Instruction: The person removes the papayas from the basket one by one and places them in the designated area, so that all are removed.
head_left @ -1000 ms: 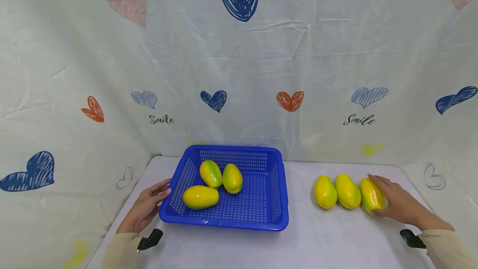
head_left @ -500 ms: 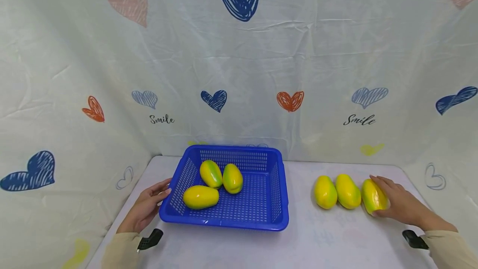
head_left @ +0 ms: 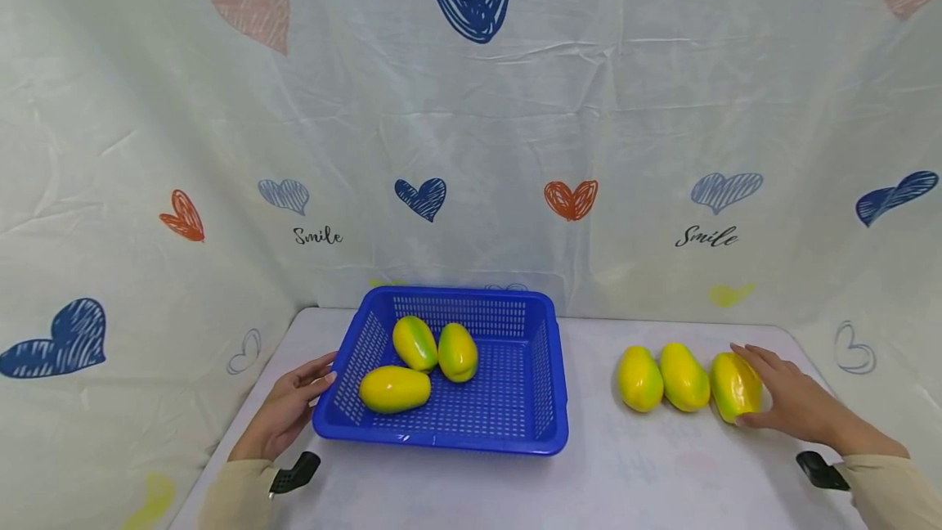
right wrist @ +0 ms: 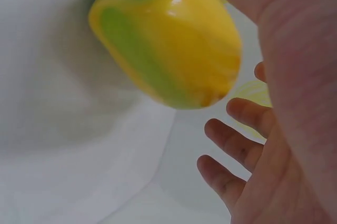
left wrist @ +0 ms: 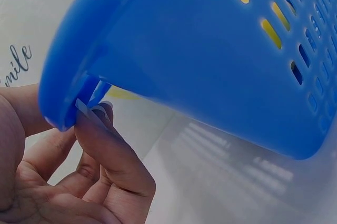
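Observation:
My left hand [head_left: 283,407] pinches the left rim of a blue plastic basket [head_left: 441,442]. In the left wrist view the thumb and fingers of that hand [left wrist: 105,166] meet at the rim of the basket [left wrist: 184,71]. Over at the right, my right hand [head_left: 798,403] lies beside the rightmost yellow-green mango [head_left: 736,387]. The right wrist view shows the thumb overlapping the top of this mango [right wrist: 174,50]. The other fingers [right wrist: 226,140] are spread, with a gap between them and the fruit.
Three mangoes lie inside the basket, one of them a yellow mango [head_left: 395,389] at the front left. Left of the right hand's fruit, a mango [head_left: 685,377] and another mango [head_left: 640,379] stand side by side on the white table [head_left: 589,481]. A heart-patterned curtain [head_left: 486,129] rises behind.
My right hand has drawn slightly to the right. The mango beside it has shifted a little the same way and turned somewhat. The left hand and basket have stayed put.

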`<state>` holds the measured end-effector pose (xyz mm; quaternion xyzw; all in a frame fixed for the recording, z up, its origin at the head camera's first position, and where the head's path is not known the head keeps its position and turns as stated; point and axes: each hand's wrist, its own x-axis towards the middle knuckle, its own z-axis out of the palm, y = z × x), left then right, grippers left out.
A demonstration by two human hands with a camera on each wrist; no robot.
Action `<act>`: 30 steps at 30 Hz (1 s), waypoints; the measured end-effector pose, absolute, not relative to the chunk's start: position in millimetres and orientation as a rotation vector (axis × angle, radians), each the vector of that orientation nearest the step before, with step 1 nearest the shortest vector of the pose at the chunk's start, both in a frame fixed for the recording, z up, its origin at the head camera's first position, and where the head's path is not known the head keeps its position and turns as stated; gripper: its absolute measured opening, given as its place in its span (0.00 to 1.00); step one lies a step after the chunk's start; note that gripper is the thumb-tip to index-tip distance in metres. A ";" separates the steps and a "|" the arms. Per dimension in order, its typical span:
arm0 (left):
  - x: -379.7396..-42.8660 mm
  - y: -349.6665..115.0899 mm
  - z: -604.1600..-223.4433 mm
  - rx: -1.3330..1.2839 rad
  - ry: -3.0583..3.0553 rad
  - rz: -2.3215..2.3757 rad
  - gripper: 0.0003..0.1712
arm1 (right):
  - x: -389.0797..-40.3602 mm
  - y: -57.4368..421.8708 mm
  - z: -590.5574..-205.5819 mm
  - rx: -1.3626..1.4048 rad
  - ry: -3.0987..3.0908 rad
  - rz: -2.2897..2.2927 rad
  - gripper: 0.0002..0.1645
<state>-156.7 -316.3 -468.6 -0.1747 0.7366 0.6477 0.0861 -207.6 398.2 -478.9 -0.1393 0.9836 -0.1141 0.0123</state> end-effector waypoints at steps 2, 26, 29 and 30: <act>-156.9 -316.4 -468.5 -0.522 2.194 1.928 0.37 | -207.8 395.9 -475.1 -0.433 3.067 -0.352 0.69; -155.2 -316.4 -468.3 -0.502 2.190 1.943 0.37 | -202.3 298.0 -400.9 -0.991 3.104 -0.448 0.61; -155.5 -316.7 -469.3 -0.500 2.189 1.945 0.37 | -202.1 283.8 -396.1 -1.035 3.093 -0.444 0.61; -155.7 -316.7 -469.5 -0.499 2.189 1.946 0.37 | -202.1 278.9 -394.2 -1.039 3.084 -0.443 0.60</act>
